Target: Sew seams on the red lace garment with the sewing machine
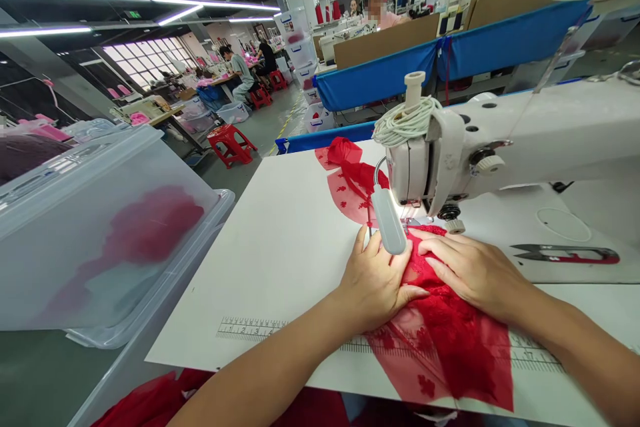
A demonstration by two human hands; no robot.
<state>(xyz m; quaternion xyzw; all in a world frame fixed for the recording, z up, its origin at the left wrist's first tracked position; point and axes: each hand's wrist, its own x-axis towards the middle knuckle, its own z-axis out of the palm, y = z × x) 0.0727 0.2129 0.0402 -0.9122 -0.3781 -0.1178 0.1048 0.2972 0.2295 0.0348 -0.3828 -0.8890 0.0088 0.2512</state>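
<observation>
A piece of red lace fabric (450, 340) lies on the white sewing table (290, 247) and runs under the white sewing machine (500, 147). My left hand (375, 280) lies flat on the fabric's left edge, just below the machine's small lamp (389, 220). My right hand (475, 270) presses flat on the fabric to the right, fingers pointing at the needle area. More red sheer fabric (350, 180) trails out behind the machine head. The needle itself is hidden by the lamp and my hands.
Thread snips (565, 254) lie on the machine bed to the right. A translucent plastic bin (100, 233) with red fabric stands at the left. A printed ruler (250, 329) marks the table's front edge. Other people sit at stations with red stools (231, 143) farther back.
</observation>
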